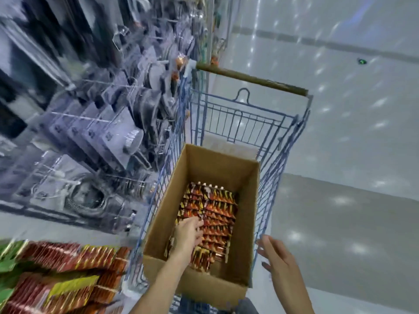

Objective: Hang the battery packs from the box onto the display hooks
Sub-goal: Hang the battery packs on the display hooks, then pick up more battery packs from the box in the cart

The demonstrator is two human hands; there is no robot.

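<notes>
Motion blur smears the display hooks (90,123) on the left, so the grey goods on them are hard to make out, and the red and yellow hung packs (59,268) at the lower left are cut off by the frame. One open cardboard box (246,223) sits at the near end of one blue wire cart (283,155). The battery packs (217,214) lie in two overlapping rows on the box's bottom, too many to count. The left hand (189,234) reaches onto them, fingers close together, tips lost among the packs; I cannot tell if they pinch one. The right hand (275,259) hovers by the cart's near right corner, fingers spread, holding nothing. The floor (351,200) is pale, glossy tile.
</notes>
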